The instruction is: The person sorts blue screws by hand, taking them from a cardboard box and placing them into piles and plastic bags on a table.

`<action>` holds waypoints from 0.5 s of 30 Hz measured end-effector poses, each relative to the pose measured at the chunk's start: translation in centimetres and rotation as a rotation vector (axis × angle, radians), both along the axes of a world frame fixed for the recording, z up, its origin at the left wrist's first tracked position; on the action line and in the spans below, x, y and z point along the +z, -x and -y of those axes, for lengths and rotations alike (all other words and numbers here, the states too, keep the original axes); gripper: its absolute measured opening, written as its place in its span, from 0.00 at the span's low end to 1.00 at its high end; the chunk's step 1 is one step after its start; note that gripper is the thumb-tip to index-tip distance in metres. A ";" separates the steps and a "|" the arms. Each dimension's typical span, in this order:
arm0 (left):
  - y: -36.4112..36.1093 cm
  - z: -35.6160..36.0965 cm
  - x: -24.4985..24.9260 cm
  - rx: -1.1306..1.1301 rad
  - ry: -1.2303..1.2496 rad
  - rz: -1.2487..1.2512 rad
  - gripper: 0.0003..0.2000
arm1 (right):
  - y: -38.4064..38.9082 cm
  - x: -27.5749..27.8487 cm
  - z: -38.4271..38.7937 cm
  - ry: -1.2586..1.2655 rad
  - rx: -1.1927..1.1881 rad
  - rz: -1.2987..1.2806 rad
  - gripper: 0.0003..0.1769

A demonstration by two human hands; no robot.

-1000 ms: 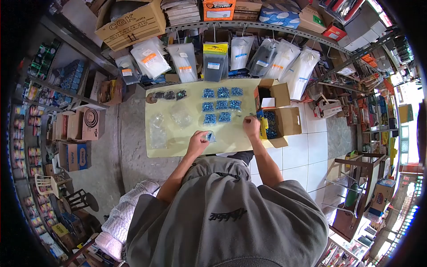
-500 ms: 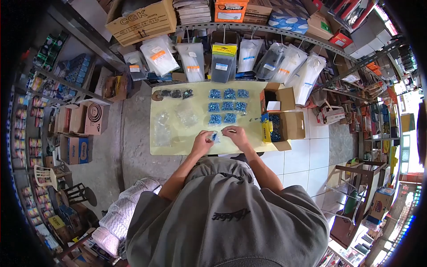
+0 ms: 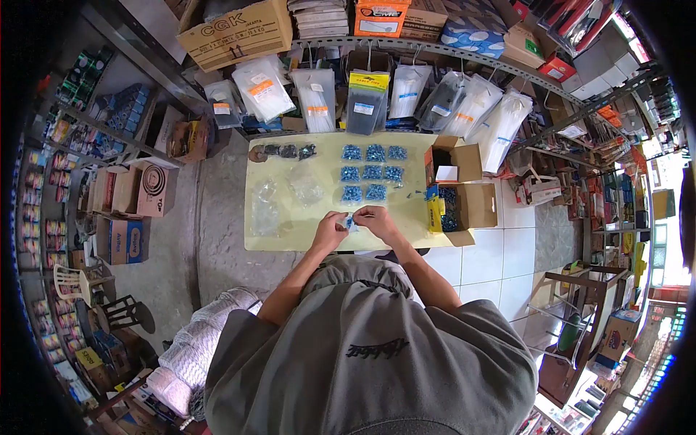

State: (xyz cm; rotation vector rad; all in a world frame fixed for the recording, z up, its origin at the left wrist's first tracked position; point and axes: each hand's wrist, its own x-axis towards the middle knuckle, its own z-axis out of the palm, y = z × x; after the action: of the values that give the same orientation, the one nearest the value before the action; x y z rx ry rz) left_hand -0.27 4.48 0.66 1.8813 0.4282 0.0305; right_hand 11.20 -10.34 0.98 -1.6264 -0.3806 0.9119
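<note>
Near field, 6 o'clock: your grey shirt, both forearms running up to the near edge of the pale yellow table. Your left hand and right hand meet there, fingers drawn together, each pinching one side of a small clear bag with blue pieces inside. The bag sits between the two hands, low over the table's front edge; you cannot tell from here whether it touches the top. At 12 o'clock from the hands, near: a grid of filled blue bags, three rows. At 10 o'clock: empty clear bags lying flat. At 3 o'clock, at the table's right end: an open cardboard box holding loose blue pieces, with a second open box just behind it. Far edge, 11 o'clock: a row of small dark items. Beyond the table, 12 o'clock: packs of cable ties hang from a rack, with cartons stacked above.
</note>
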 end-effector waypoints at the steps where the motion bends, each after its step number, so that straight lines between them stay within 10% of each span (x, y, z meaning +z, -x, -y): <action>1: 0.0 0.0 0.0 0.001 0.008 -0.007 0.22 | 0.0 0.2 0.0 0.001 0.000 0.000 0.10; 15: -0.3 -0.1 0.2 -0.006 0.019 -0.036 0.22 | -1.0 -1.4 0.5 0.065 -0.276 0.009 0.11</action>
State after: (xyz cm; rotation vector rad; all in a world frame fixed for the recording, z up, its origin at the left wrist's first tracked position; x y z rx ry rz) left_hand 0.03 4.53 0.84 1.8665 0.4460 -0.0116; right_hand 12.21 -10.84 -0.46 -1.6928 -0.1287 0.7143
